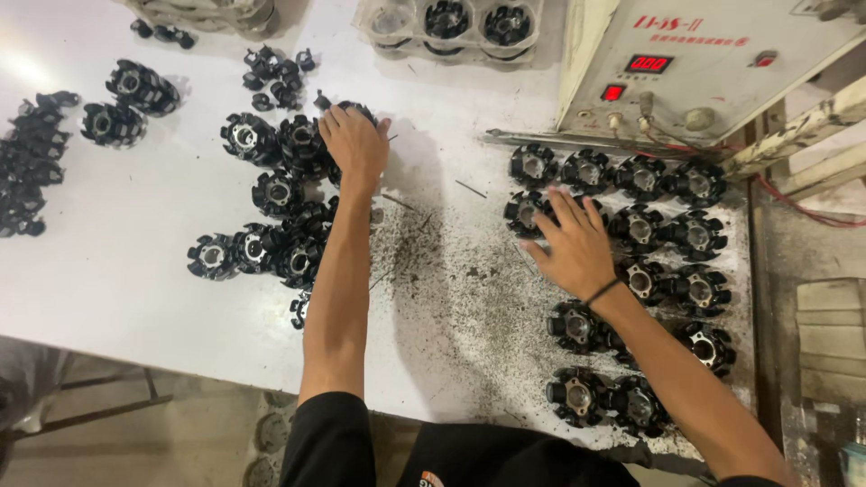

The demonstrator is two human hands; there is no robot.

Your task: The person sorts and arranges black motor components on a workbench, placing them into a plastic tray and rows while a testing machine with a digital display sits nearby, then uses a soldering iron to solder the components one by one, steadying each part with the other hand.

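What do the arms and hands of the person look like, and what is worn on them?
Both arms are bare, without gloves on the left hand or the right hand. A thin black band circles the right wrist. A black short sleeve covers the left upper arm.

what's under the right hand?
The right hand lies flat, fingers spread, over the grid of black toothed round parts on the white table. One part shows beside its fingertips; whatever lies beneath the palm is covered.

Bright overhead light, glare on white table (108,252) toward 10 o'clock; soft arm shadows fall toward 3; pic sharp, slight wide-angle bend at edges.
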